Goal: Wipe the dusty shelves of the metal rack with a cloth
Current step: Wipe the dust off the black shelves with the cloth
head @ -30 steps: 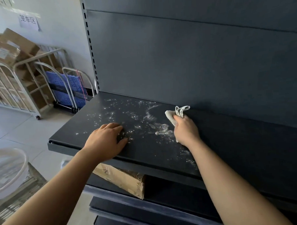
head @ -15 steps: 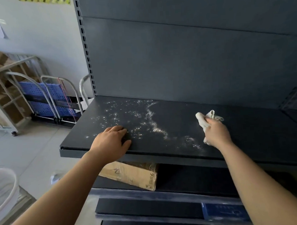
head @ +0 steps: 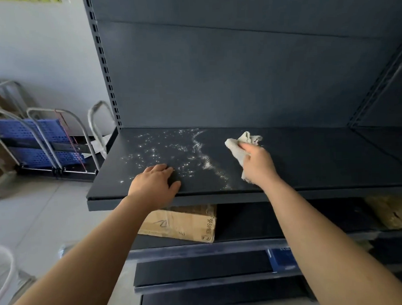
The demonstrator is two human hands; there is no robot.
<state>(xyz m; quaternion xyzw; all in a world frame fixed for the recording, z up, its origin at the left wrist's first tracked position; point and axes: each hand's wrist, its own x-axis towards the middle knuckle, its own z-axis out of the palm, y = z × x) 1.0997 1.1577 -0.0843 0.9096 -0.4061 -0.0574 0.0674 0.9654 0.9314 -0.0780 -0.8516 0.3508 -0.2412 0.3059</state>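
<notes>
Right hand [head: 257, 166]: fingers curled closed around a crumpled off-white cloth [head: 238, 148], which it presses onto the top of the dark shelf [head: 311, 161]. Cloth bunches out ahead of the knuckles toward the back panel; a lower fold shows under the heel of the hand. Some motion blur on the fingertips.

Left hand [head: 154, 183]: open, palm down, fingers spread flat on the shelf near its front edge, thumb out to the right. Grips nothing.

Dust [head: 163, 151]: white specks scattered over the left part of the shelf, from the left hand back toward the rear panel. A denser white ridge [head: 207, 161] runs from the back to the front edge, between the two hands, just left of the cloth. Shelf surface to the right of the cloth looks dark and uniform.

Rack: slotted upright [head: 104, 64] at the left rear corner, dark back panel [head: 215, 71] above the shelf. Below, on the next shelf, a cardboard box [head: 182, 222] printed "SF EXPRESS" sits under the left hand.

Left of the rack: blue perforated trolleys [head: 38, 145] with grey tube frames on a pale tiled floor [head: 37, 217]
</notes>
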